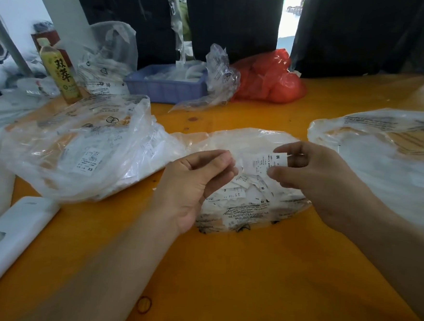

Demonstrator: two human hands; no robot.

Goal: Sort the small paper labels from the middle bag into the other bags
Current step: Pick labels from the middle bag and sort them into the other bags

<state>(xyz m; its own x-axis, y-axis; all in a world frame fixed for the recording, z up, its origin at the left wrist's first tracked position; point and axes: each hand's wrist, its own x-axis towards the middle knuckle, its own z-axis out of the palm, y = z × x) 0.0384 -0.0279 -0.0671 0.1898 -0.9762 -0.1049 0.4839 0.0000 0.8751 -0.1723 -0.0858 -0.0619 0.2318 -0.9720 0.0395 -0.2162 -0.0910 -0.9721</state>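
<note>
The middle clear plastic bag (247,210) lies on the orange table, full of small white paper labels (239,187). My right hand (313,172) pinches one white label marked M (268,161) above that bag. My left hand (199,177) hovers at the bag's left edge with fingers curled; its fingertips touch at the plastic, and I cannot tell whether they pinch it. A large clear bag holding labels, one marked XS (81,146), lies to the left. Another clear bag (382,152) lies open to the right.
A white device (9,244) lies at the front left. At the back stand a green tea bottle (59,72), a blue tray (166,84) with white pieces, loose clear bags and a red plastic bag (269,76). A rubber band (144,305) lies near the front edge.
</note>
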